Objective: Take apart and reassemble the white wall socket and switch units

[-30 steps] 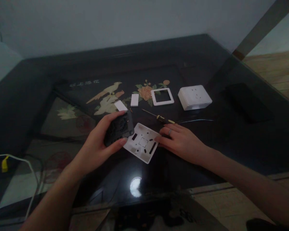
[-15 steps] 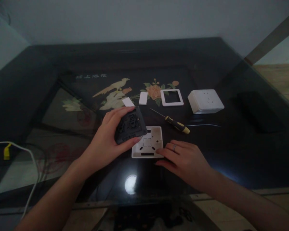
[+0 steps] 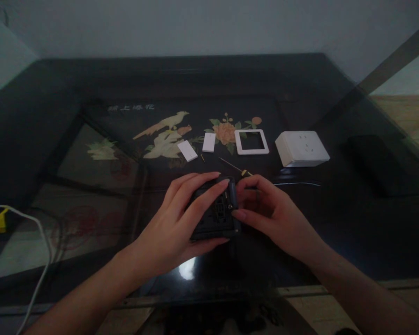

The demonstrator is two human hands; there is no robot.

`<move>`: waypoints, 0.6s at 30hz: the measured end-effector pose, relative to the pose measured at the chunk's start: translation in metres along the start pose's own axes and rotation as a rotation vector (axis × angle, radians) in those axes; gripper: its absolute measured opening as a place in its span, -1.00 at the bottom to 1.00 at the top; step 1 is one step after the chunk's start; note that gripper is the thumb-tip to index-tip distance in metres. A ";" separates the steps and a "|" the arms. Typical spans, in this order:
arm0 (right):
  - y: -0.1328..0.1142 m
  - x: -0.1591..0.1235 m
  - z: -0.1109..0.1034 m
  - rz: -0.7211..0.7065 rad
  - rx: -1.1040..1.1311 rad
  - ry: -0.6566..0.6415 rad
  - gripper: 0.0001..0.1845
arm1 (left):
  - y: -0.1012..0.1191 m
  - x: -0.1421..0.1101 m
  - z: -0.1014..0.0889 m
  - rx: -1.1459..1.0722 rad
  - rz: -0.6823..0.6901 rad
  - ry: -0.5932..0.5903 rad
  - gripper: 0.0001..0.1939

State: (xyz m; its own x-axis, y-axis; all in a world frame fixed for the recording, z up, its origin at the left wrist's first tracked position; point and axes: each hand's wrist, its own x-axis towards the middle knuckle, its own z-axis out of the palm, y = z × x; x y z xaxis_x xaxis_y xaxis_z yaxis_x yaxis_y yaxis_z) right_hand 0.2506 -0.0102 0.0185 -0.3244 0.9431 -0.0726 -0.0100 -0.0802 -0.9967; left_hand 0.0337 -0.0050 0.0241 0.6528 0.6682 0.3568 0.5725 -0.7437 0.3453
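A dark grey wall switch module (image 3: 219,211) lies between my hands, its face with the switch mechanism turned up. My left hand (image 3: 181,216) is closed over it from the left, with fingers across its top and the thumb along its near side. At its right edge, the thumb and bent fingers of my right hand (image 3: 265,204) grip the rim. The white back box is hidden, seemingly under the module. Just behind my right hand lies a screwdriver (image 3: 245,173), its handle mostly covered.
Two white rocker plates (image 3: 187,151), a small screw (image 3: 202,158) and a white square frame (image 3: 252,151) lie farther back on the glossy dark table (image 3: 101,83). A white socket box (image 3: 303,148) stands right. A thin wire (image 3: 296,183) and a white cable (image 3: 43,256) also lie there.
My left hand has brought the switch module right and down over the white back box. My right hand has moved up to the module's right edge. The rocker plate and screw are now uncovered.
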 end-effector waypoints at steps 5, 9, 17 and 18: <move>-0.001 -0.004 0.003 -0.018 -0.011 0.056 -0.68 | 0.000 0.001 0.005 0.033 0.007 -0.005 -0.28; 0.001 -0.006 0.007 -0.088 -0.113 0.095 -0.71 | 0.000 0.000 0.008 0.031 0.006 -0.027 -0.26; 0.007 -0.006 0.009 -0.291 -0.510 0.115 -0.81 | 0.000 -0.001 0.012 0.026 -0.026 -0.027 -0.24; 0.007 -0.006 0.010 -0.305 -0.550 0.125 -0.82 | 0.001 -0.001 0.012 0.027 -0.028 -0.026 -0.24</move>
State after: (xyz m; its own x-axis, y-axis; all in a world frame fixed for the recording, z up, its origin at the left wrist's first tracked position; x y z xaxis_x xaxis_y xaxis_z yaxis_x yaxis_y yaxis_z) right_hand 0.2435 -0.0198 0.0124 -0.2701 0.9307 0.2466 0.4135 0.3434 -0.8433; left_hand 0.0394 -0.0064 0.0130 0.6487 0.6886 0.3241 0.6041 -0.7249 0.3309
